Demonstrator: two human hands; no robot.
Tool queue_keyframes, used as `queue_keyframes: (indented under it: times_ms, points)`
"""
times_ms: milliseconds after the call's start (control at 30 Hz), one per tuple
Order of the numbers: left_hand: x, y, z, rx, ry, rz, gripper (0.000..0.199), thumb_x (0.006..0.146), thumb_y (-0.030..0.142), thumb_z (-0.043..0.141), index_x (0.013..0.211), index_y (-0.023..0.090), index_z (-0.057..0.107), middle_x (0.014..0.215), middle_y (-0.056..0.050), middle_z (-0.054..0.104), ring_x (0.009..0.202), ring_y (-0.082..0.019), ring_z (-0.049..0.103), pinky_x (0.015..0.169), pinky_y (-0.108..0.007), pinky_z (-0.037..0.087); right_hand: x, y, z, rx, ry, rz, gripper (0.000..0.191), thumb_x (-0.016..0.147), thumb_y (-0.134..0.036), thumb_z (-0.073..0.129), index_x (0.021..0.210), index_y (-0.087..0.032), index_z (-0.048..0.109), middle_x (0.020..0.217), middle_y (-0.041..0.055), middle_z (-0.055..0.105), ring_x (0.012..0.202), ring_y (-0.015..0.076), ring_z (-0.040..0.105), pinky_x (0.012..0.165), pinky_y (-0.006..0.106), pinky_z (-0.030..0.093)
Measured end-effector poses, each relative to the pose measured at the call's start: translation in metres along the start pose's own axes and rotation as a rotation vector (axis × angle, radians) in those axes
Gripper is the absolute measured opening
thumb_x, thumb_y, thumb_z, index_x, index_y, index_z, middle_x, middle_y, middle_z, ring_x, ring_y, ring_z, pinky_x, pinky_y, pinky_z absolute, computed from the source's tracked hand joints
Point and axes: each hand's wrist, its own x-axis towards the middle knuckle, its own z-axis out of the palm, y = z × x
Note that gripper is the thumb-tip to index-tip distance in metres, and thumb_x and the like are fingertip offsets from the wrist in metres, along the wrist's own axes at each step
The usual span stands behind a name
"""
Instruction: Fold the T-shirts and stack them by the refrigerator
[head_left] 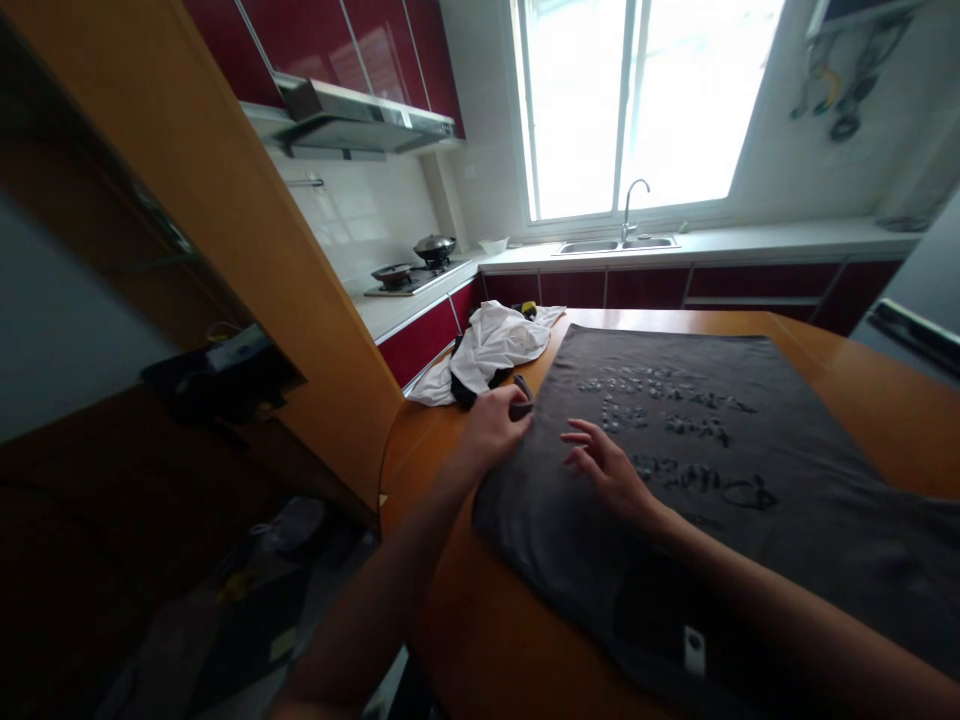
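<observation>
A dark grey shirt (675, 370) with glossy dark lettering lies spread over the wooden table in front of me. My left hand (495, 425) is closed at the shirt's left edge, gripping a small bunched fold of its cloth. Fingers apart and slightly bent, my right hand (607, 470) is over the left part of the shirt beside the lettering, holding nothing. Whether its fingertips touch the cloth I cannot tell. Close to my body, a small white label (694, 650) shows in a darker part of the shirt, below my right forearm.
A white and black pile of clothes (499, 345) lies on the far left of the wooden table (847, 365). An orange wooden partition (300, 260) rises at the left. Behind are a stove (412, 283) with pans, a sink (592, 246) and a window. A grey appliance stands right.
</observation>
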Motion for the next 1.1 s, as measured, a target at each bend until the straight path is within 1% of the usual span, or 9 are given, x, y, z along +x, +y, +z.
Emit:
queue_keyframes:
  times_ms: [67, 167, 233, 333, 400, 500, 800, 933, 1100]
  points:
    - [0.000, 0.013, 0.016, -0.197, -0.230, 0.073, 0.021, 0.082, 0.032, 0.076, 0.096, 0.017, 0.071, 0.094, -0.007, 0.074, 0.081, -0.020, 0.069, 0.070, -0.028, 0.052, 0.002, 0.001, 0.000, 0.150, 0.022, 0.106, 0.062, 0.098, -0.056, 0.044, 0.150, -0.024, 0.039, 0.125, 0.0131, 0.067, 0.085, 0.0209, 0.072, 0.071, 0.038, 0.060]
    - [0.013, 0.005, 0.034, -0.479, -0.532, 0.033, 0.034, 0.090, 0.044, 0.066, 0.111, 0.017, 0.069, 0.101, -0.009, 0.075, 0.071, -0.017, 0.069, 0.059, -0.026, 0.051, 0.005, 0.004, -0.003, 0.132, 0.067, 0.132, 0.061, 0.095, -0.059, 0.048, 0.142, -0.021, 0.052, 0.122, 0.0115, 0.070, 0.096, 0.0254, 0.072, 0.082, 0.042, 0.059]
    - [0.029, -0.018, 0.040, -0.519, -0.435, -0.046, 0.030, 0.093, 0.039, 0.061, 0.109, 0.015, 0.069, 0.098, -0.010, 0.075, 0.067, -0.016, 0.068, 0.056, -0.025, 0.050, 0.006, 0.005, -0.006, 0.031, 0.081, 0.108, 0.050, 0.089, -0.052, 0.059, 0.126, -0.019, 0.065, 0.117, 0.0103, 0.073, 0.107, 0.0284, 0.068, 0.093, 0.045, 0.055]
    - [0.051, -0.067, 0.047, -0.356, -0.069, -0.129, 0.021, 0.092, 0.027, 0.059, 0.100, 0.011, 0.070, 0.090, -0.011, 0.075, 0.069, -0.016, 0.067, 0.064, -0.027, 0.052, 0.004, 0.002, -0.007, -0.068, 0.068, 0.134, 0.040, 0.081, -0.036, 0.066, 0.116, -0.018, 0.072, 0.113, 0.0089, 0.075, 0.104, 0.0281, 0.069, 0.094, 0.044, 0.054]
    - [0.056, -0.097, 0.051, -0.270, -0.022, -0.099, 0.019, 0.090, 0.023, 0.059, 0.100, 0.012, 0.072, 0.092, -0.011, 0.075, 0.077, -0.019, 0.068, 0.073, -0.030, 0.054, 0.002, -0.002, -0.006, -0.049, 0.047, 0.175, 0.046, 0.078, -0.030, 0.064, 0.122, -0.019, 0.069, 0.116, 0.0086, 0.074, 0.097, 0.0255, 0.071, 0.085, 0.040, 0.058]
    - [0.052, -0.121, 0.058, -0.241, -0.071, -0.013, 0.021, 0.091, 0.025, 0.060, 0.104, 0.015, 0.074, 0.102, -0.009, 0.075, 0.086, -0.020, 0.068, 0.081, -0.032, 0.053, 0.001, -0.010, -0.005, 0.007, 0.034, 0.195, 0.055, 0.077, -0.026, 0.062, 0.132, -0.020, 0.064, 0.122, 0.0084, 0.072, 0.095, 0.0239, 0.071, 0.078, 0.036, 0.059]
    - [0.049, -0.121, 0.079, -0.254, -0.207, 0.188, 0.022, 0.090, 0.030, 0.066, 0.105, 0.019, 0.077, 0.099, -0.009, 0.066, 0.096, -0.021, 0.062, 0.089, -0.032, 0.049, 0.000, -0.009, -0.012, 0.049, 0.060, 0.166, 0.064, 0.078, -0.028, 0.067, 0.142, -0.021, 0.057, 0.139, 0.0096, 0.063, 0.122, 0.0308, 0.062, 0.101, 0.045, 0.052]
    - [0.049, -0.125, 0.084, -0.230, -0.212, 0.197, 0.013, 0.088, 0.026, 0.069, 0.096, 0.018, 0.075, 0.099, -0.008, 0.065, 0.100, -0.023, 0.060, 0.097, -0.036, 0.045, 0.000, -0.006, -0.012, 0.073, 0.044, 0.183, 0.068, 0.079, -0.030, 0.069, 0.144, -0.021, 0.055, 0.142, 0.0097, 0.061, 0.126, 0.0316, 0.059, 0.105, 0.047, 0.049]
    - [0.052, -0.124, 0.080, -0.319, -0.190, 0.174, 0.013, 0.086, 0.029, 0.070, 0.092, 0.017, 0.068, 0.098, -0.006, 0.066, 0.093, -0.020, 0.059, 0.088, -0.031, 0.047, -0.001, -0.007, -0.013, 0.063, 0.055, 0.138, 0.066, 0.080, -0.031, 0.068, 0.144, -0.023, 0.055, 0.143, 0.0085, 0.060, 0.127, 0.0307, 0.059, 0.104, 0.045, 0.050]
